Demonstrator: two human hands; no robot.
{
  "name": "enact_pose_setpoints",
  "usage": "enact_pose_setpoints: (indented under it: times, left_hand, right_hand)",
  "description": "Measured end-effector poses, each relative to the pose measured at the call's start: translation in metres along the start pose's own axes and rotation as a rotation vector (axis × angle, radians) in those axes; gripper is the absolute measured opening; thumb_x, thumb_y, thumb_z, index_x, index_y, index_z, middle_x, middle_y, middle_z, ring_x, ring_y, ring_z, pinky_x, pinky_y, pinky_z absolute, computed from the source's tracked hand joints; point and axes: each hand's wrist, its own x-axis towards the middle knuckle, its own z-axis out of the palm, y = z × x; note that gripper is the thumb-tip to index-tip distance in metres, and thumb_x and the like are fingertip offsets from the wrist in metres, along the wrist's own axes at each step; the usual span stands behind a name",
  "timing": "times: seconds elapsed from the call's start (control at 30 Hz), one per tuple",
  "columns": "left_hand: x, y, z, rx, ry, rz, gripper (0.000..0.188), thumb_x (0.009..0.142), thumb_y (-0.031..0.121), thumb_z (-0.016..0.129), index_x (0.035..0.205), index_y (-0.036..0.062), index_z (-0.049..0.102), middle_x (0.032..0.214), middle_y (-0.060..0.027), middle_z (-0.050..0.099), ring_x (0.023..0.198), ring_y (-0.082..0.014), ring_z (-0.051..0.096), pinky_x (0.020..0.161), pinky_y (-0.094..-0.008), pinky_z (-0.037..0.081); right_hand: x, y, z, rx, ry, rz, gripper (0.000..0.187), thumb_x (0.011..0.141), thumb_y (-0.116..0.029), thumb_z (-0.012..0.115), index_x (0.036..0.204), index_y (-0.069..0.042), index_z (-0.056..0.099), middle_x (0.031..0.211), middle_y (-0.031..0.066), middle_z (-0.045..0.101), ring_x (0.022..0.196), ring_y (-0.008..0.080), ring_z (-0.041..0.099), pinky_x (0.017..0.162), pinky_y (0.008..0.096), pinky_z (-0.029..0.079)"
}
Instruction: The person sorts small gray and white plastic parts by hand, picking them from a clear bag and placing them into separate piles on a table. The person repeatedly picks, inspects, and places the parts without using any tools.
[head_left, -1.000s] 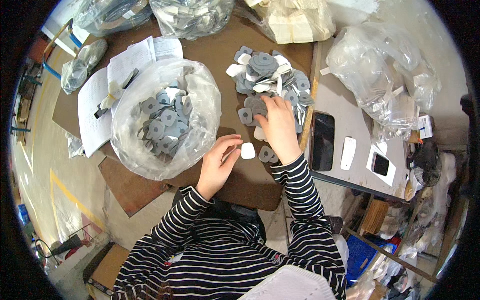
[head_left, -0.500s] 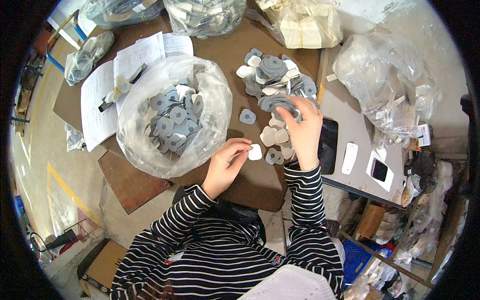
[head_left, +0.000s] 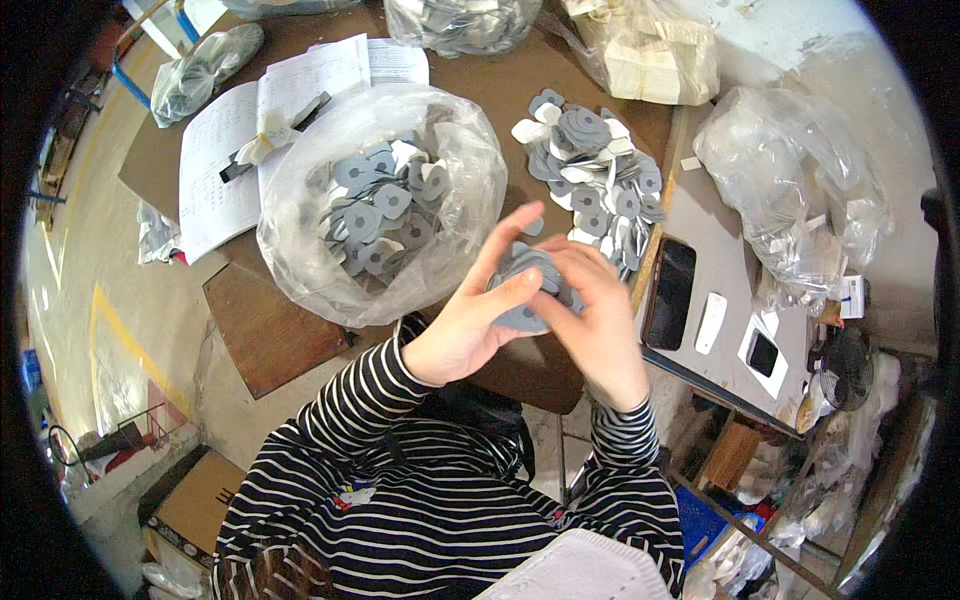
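In front of my body, my left hand (head_left: pixel 465 318) and my right hand (head_left: pixel 600 325) meet around a loose stack of flat grey pads (head_left: pixel 516 318) with rounded corners. My left thumb lies across the stack while that palm supports it from the left. From the right, the fingers of my right hand grip its other side. Just beyond my hands spreads a pile of similar grey and white pads (head_left: pixel 588 125). To the left stands an open clear plastic bag (head_left: pixel 285 215), with many such pads (head_left: pixel 392 202) inside. Part of the stack is hidden by my fingers.
Papers (head_left: pixel 215 170) with a dark clip-like item lie left of the bag. At right are a dark phone (head_left: pixel 670 293), a white oblong object (head_left: pixel 711 323) and a smaller black-screened device (head_left: pixel 762 353). Filled plastic bags (head_left: pixel 790 190) line the far and right sides.
My right hand has brought a stack of pads from the pile to my left hand, which held a single white-faced pad. Both hands now hold the stack together. The view has shifted slightly.
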Motion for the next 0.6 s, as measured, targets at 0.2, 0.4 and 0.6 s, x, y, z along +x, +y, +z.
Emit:
enact_pose_setpoints:
  times: [0.2, 0.4, 0.6]
  left_hand:
    - [-0.01, 0.003, -0.008, -0.172, 0.136, 0.0, 0.045, 0.103, 0.029, 0.052, 0.144, 0.012, 0.041, 0.133, -0.0083, 0.053, 0.121, -0.02, 0.055, 0.102, -0.0403, 0.048]
    - [-0.024, 0.015, -0.012, -0.14, 0.18, 0.064, 0.041, 0.102, 0.017, 0.05, 0.14, 0.0098, 0.039, 0.132, -0.0196, 0.057, 0.124, -0.0335, 0.057, 0.101, -0.0457, 0.05]
    - [-0.028, 0.012, -0.027, -0.004, 0.256, 0.27, 0.036, 0.098, 0.005, 0.057, 0.134, 0.007, 0.05, 0.117, -0.0068, 0.063, 0.109, -0.0158, 0.062, 0.091, -0.0301, 0.052]
  right_hand:
    - [0.002, -0.014, 0.032, -0.455, 0.16, -0.043, 0.057, 0.079, -0.028, 0.076, 0.13, -0.01, 0.058, 0.132, 0.0123, 0.049, 0.128, 0.034, 0.04, 0.101, 0.0486, 0.028]
    - [0.015, -0.015, 0.032, -0.161, 0.207, -0.015, 0.04, 0.081, -0.015, 0.075, 0.118, -0.006, 0.065, 0.115, 0.011, 0.06, 0.107, 0.0276, 0.058, 0.095, 0.0397, 0.04]
    - [0.015, -0.031, 0.038, 0.103, 0.085, 0.002, 0.041, 0.076, -0.005, 0.079, 0.114, -0.001, 0.066, 0.111, 0.0107, 0.062, 0.095, 0.0204, 0.062, 0.076, 0.0289, 0.049]
